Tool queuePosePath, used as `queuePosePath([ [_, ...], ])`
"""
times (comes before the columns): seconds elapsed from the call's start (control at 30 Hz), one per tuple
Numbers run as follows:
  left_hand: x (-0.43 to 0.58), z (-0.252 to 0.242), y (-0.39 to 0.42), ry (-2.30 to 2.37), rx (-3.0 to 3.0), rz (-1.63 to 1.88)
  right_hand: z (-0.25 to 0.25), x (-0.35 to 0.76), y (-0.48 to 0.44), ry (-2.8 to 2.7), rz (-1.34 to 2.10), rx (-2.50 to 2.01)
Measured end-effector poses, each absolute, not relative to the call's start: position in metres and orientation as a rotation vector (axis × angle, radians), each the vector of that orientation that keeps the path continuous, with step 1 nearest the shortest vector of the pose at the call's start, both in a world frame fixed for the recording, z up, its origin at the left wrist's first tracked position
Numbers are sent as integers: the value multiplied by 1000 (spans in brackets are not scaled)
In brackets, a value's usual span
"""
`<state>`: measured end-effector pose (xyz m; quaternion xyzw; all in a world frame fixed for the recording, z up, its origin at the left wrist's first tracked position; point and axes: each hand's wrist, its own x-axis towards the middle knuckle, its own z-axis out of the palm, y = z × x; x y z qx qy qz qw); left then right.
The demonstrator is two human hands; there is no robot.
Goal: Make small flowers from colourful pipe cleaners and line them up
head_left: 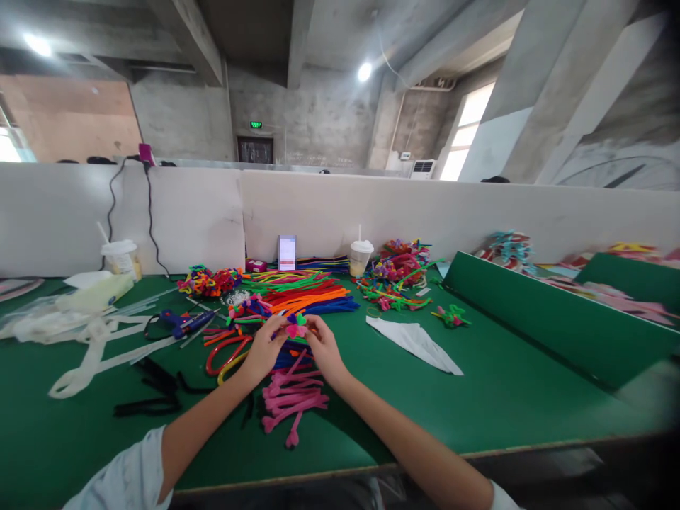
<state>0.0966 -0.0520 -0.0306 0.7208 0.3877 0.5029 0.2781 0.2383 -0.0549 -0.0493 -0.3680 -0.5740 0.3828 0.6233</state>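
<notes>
Both my hands meet over the green table (489, 397), pinching a small pipe-cleaner flower (296, 326) with pink, purple and green parts. My left hand (264, 348) grips it from the left with fingers closed. From the right, my right hand (323, 348) holds it the same way. Just below my hands lies a bundle of pink pipe cleaners (292, 398). Behind them is a spread of orange, green and blue pipe cleaners (305, 292).
A blue glue gun (183, 323) and white strips (100, 347) lie to the left, with black pieces (154, 389) nearer me. A white paper (417, 341) lies right. Two drink cups (360, 256) (121, 258), finished flowers (398, 276) and a green divider (552, 319) stand behind.
</notes>
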Motion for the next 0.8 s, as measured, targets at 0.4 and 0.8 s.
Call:
queuePosePath([
  [0.4, 104, -30, -57, 925, 1650, 1252, -43, 233, -66, -1541, 895, -764],
  [0.8, -90, 26, -6, 1842, 2719, 395, -38, 232, -69, -1588, 1047, -794],
])
